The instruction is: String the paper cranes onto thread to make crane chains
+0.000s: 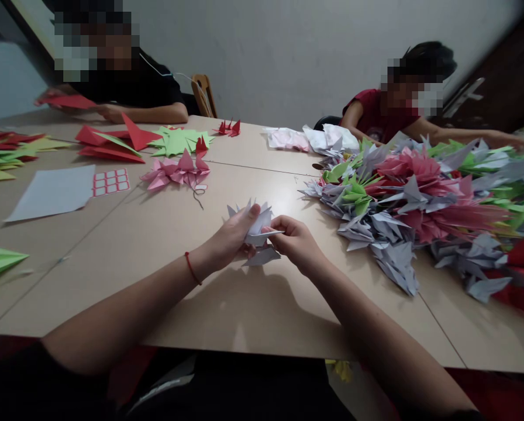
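Observation:
My left hand [235, 234], with a red cord at its wrist, is closed around a bunch of pale white-grey folded paper cranes [258, 225]. The thumb presses on top of the bunch, and pointed paper tips stick out past the fingers. From the right, my right hand [297, 240] pinches the edge of one pale folded piece at the bunch's side. Both hands are just above the table, close together in the middle. Part of the bunch is hidden behind the left fingers.
A large heap of colourful paper cranes [437, 199] covers the table's right side. Pink cranes [178, 172], green folded pieces [181, 140], red folded sheets [113, 140], a white sheet [54, 190] and a red-edged label sheet [111, 182] lie left. Two people sit across the table [157, 310].

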`<move>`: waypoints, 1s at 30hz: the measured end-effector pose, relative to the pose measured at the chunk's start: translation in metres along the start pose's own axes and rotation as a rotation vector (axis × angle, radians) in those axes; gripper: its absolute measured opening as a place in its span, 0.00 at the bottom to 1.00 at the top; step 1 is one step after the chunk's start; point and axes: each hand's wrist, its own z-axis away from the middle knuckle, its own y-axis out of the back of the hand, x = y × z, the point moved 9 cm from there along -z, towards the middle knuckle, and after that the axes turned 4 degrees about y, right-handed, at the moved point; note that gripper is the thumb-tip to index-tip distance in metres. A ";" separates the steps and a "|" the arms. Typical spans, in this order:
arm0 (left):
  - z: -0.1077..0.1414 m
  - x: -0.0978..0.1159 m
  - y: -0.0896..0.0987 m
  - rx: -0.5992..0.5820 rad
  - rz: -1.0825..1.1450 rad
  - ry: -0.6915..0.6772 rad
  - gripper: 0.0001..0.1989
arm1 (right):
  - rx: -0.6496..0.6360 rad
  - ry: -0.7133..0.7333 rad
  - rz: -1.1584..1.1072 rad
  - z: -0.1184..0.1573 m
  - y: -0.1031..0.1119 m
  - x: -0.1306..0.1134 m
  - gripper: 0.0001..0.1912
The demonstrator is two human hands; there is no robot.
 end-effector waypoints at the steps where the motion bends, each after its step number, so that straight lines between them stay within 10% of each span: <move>1: 0.000 0.001 0.000 0.001 -0.002 -0.016 0.23 | -0.002 -0.016 -0.037 0.000 -0.001 0.001 0.14; 18: 0.003 0.003 -0.002 -0.149 -0.032 0.020 0.20 | 0.011 0.092 -0.141 0.008 0.022 -0.022 0.13; 21: 0.003 0.003 -0.002 -0.153 0.009 0.009 0.19 | -0.126 0.164 0.059 0.009 0.025 -0.027 0.13; 25: 0.003 0.001 -0.004 -0.146 0.039 0.043 0.19 | -0.400 0.298 0.430 0.018 0.007 -0.025 0.38; 30: 0.006 0.000 -0.014 -0.187 0.083 0.057 0.23 | -0.131 0.426 0.310 0.013 0.004 -0.031 0.17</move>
